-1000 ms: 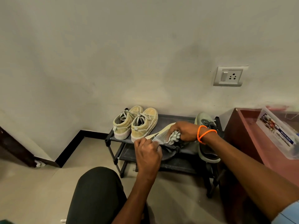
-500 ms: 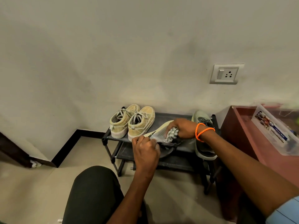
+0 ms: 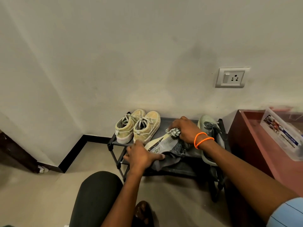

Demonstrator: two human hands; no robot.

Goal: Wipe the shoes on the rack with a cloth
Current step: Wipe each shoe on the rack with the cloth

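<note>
Shifted toward the toe since a moment ago, the left hand grips the grey shoe, tipped sole-up over the black rack at centre frame. Bare shelf lies beyond it, tan sneakers at left. Right of centre, the right hand clutches a crumpled cloth against the scuffed sole; its fingertips are hidden.

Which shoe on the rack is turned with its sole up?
The grey shoe between both hands, its pale sole facing up; the two yellow sneakers stand upright.
</note>
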